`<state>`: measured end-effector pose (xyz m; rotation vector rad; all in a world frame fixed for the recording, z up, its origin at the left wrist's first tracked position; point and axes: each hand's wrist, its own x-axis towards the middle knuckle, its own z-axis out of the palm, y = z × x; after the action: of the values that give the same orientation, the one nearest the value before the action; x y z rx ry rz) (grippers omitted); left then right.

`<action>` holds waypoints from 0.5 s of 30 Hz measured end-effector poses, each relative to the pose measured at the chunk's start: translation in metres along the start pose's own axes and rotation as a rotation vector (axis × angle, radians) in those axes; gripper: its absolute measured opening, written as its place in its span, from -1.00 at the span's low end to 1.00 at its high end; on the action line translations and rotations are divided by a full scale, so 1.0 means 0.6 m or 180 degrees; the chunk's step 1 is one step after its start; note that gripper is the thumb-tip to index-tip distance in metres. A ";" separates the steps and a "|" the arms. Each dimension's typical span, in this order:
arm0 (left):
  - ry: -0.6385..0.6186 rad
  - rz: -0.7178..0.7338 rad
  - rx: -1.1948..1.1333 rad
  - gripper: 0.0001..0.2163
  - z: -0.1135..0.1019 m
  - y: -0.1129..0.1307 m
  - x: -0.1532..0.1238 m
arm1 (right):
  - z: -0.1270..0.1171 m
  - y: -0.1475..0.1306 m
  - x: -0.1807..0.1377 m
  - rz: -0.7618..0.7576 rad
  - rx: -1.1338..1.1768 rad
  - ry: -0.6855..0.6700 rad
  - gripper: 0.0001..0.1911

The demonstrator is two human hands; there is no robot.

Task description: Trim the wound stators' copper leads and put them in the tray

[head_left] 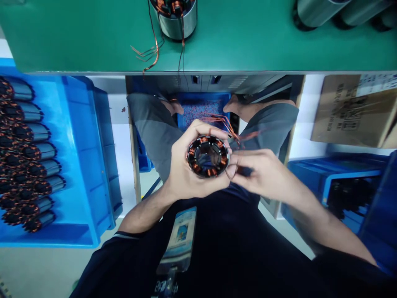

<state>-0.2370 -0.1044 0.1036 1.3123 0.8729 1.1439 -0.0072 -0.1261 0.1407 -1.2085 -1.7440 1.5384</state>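
My left hand point(182, 165) is wrapped round a motor stator point(207, 156), a metal ring with copper windings, its open end turned up at me. Thin copper lead wires point(228, 124) stick out from its far side. My right hand point(260, 174) is closed in a pinch at the stator's right rim, on a wire loop as far as I can make out. Both hands hover over my lap, in front of the green bench point(248, 45).
Another stator point(177, 18) with loose copper leads stands on the green bench. A blue bin point(80, 165) at left holds several wound stators. Blue crates point(341, 182) and a cardboard box point(353, 111) sit at right. A small blue tray point(201, 109) lies under the bench.
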 end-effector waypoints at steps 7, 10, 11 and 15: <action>-0.0957 -0.0144 -0.0246 -0.30 -0.011 0.038 -0.005 | -0.091 -0.028 0.024 0.0888 0.1181 -0.0168 -0.49; -0.1200 -0.0365 -0.0338 -0.17 -0.008 0.045 -0.009 | -0.098 -0.085 0.029 0.0820 0.0771 -0.0474 -0.59; -0.1289 -0.0252 -0.0384 -0.13 -0.008 0.044 -0.010 | -0.096 -0.099 0.029 0.0743 0.0630 -0.0507 -0.62; -0.1276 0.0365 -0.0355 -0.18 -0.014 0.022 -0.018 | -0.088 -0.100 0.016 0.0282 -0.0283 -0.0348 -0.84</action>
<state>-0.2495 -0.1136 0.1143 1.4473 0.4397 0.9545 0.0154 -0.0889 0.2082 -1.2821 -1.8695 1.6207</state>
